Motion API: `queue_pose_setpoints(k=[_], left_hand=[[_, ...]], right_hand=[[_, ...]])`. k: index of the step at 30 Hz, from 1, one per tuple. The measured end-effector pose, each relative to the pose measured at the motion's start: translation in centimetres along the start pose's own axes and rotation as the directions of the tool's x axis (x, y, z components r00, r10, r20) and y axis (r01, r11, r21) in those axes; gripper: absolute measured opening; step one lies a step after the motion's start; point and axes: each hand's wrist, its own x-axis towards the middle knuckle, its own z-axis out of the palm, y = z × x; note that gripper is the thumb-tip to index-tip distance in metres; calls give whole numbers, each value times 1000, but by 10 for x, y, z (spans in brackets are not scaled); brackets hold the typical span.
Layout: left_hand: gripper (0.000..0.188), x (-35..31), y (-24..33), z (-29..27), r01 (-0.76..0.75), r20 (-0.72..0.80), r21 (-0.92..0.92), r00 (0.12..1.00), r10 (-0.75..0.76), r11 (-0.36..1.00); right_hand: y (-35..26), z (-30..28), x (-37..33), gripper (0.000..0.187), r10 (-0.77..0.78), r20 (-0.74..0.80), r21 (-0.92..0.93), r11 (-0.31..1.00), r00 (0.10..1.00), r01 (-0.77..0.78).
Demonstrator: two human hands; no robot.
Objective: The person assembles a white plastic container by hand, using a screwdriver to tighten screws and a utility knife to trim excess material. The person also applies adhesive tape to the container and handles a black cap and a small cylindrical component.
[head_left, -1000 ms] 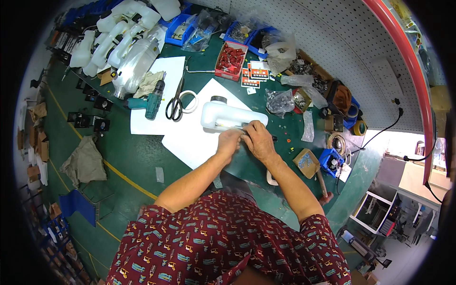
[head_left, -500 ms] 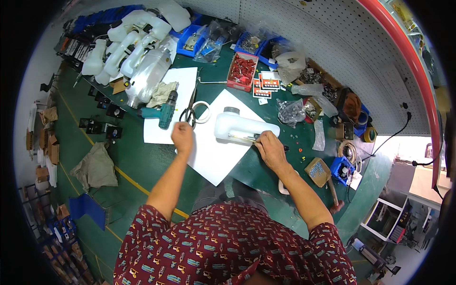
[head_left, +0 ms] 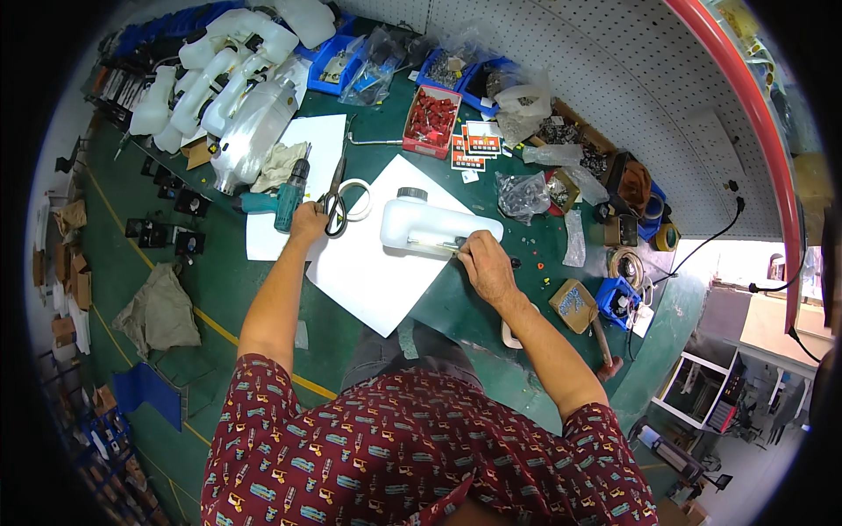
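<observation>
A whitish translucent plastic bottle with a grey cap lies on its side on a white paper sheet. At its right end, my right hand has its fingers closed round a slim metal rod with a dark part by the fingertips. The rod lies along the bottle's near side. My left hand is beside the teal cordless drill, its fingers bent and partly hidden; whether it grips the drill I cannot tell. Black-handled scissors and a white tape roll lie just right of that hand.
Several similar white bottles stand at the back left. A box of red parts, blue bins and printed cards line the back. To the right lie a plastic bag, a cardboard box and a hammer.
My left hand has moved left and away from me, from below the scissors to beside the drill. My right hand stays at the bottle's right end. The whole view has shifted slightly.
</observation>
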Motion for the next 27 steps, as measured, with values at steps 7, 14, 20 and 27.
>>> queue_pose_setpoints(k=[7, 14, 20, 27], left_hand=[[30, -18, 6, 10, 71, 58, -138, 996, -64, 988], [29, -107, 43, 6, -76, -195, -181, 980, 40, 981], [26, -241, 78, 69, -69, 422, -506, 850, 316, 860], [37, -257, 62, 138, 42, 555, -530, 772, 309, 847]], right_hand=[[-1, 1, 1, 19, -9, 3, 7, 1000, 1000, 9], [5, 1, -2, 18, -10, -12, 10, 1000, 1000, 10], [5, 3, -1, 19, -18, -10, 11, 1000, 1000, 18], [4, 4, -2, 17, -7, -9, 20, 1000, 1000, 7]])
